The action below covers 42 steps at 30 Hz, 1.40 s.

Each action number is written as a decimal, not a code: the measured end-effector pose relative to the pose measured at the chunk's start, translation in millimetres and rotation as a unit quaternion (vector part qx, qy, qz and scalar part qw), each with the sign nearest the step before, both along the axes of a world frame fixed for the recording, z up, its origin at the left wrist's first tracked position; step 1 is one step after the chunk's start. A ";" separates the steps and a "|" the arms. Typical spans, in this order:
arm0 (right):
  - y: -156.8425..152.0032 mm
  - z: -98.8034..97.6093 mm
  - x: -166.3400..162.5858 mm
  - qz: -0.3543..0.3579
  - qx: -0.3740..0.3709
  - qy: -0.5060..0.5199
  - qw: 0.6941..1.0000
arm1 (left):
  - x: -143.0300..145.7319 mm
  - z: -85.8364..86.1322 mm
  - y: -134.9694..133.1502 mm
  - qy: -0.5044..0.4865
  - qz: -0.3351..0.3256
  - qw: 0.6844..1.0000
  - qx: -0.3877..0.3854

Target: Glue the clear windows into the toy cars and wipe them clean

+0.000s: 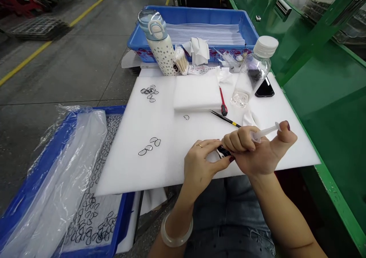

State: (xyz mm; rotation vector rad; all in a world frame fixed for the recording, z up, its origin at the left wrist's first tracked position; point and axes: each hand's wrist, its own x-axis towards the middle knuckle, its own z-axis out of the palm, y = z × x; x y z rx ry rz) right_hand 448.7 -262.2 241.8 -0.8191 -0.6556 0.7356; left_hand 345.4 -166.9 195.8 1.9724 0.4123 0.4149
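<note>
My right hand (257, 151) is closed around a clear plastic syringe (265, 132), with its thumb at the plunger end. My left hand (201, 164) pinches a small black part with a pale edge (223, 151) between thumb and fingers. The syringe's tip is hidden behind my right fingers, close to that part. Both hands are together over the front edge of a white foam board (168, 174). Several thin black D-shaped rings (148, 149) lie on the board to the left, with more in a cluster (149, 91) farther back. A single ring (186, 117) sits near the middle.
Beyond the hands are tweezers (225, 118), a red cutter (223, 101), a white foam block (197, 92), a clear bottle (251, 75), a phone (265, 87), a tumbler (160, 44) and cotton swabs (181, 61). Blue trays stand behind (194, 12) and at left (126, 220).
</note>
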 end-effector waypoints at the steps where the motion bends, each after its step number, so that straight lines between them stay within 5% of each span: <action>1: -0.1 -0.1 -0.3 0.000 0.002 -0.001 1.000 | 0.2 -0.3 0.0 0.001 0.001 1.000 0.002; 25: -0.8 17.4 -17.1 -0.096 -0.079 -0.063 0.990 | 0.1 -5.1 -1.0 -0.019 0.006 0.999 0.033; 28: 19.7 33.7 3.2 -0.099 -0.037 -0.111 0.988 | -3.8 -11.2 -1.0 -0.031 -0.009 0.996 0.085; 31: 68.4 33.0 45.4 -0.208 0.005 -0.145 0.967 | -9.0 -17.0 -1.3 -0.047 -0.029 0.985 0.165; 35: 116.5 7.0 95.4 -0.208 -0.187 -0.203 0.938 | -12.8 -19.9 -1.0 -0.045 -0.049 0.973 0.220; 38: 89.7 -2.7 97.3 -0.254 -0.198 -0.315 0.893 | -12.6 -19.6 -0.4 -0.050 -0.057 0.968 0.238; 42: 1.2 0.3 81.1 -0.344 -0.257 -0.377 0.821 | -10.1 -19.3 0.0 -0.053 -0.051 0.965 0.252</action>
